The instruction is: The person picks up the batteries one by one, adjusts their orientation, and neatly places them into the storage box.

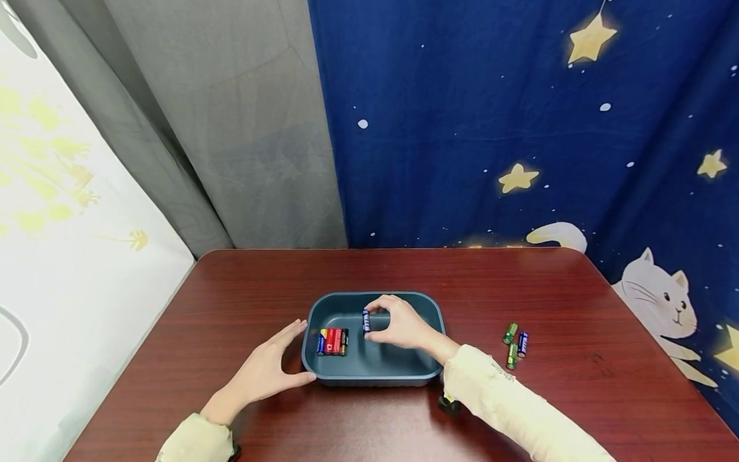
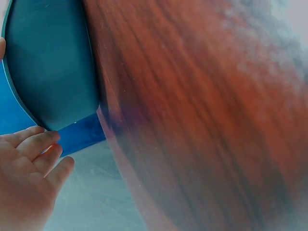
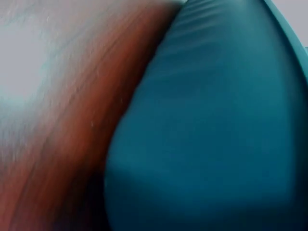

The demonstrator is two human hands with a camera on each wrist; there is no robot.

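A blue-grey plastic bin [image 1: 375,380] stands on the table, and several batteries [image 1: 333,342] lie side by side in its left part, red ones among them. Over the inside of the bin, my right hand [image 1: 401,324] pinches a dark blue battery [image 1: 366,322] upright in the head view between thumb and fingers. My left hand [image 1: 267,371] is at the bin's left end, thumb and fingers spread and fairly straight, the tips at the rim. The left wrist view shows the fingers of that hand [image 2: 33,163] against the bin's edge. The right wrist view holds only the bin's outer wall [image 3: 207,125].
Right of the bin, two green batteries [image 1: 510,332] and a blue battery [image 1: 522,344] lie close together on the reddish-brown table [image 1: 577,301]. Behind the table's far edge hang a grey curtain [image 1: 260,160] and a blue star-patterned curtain [image 1: 439,128].
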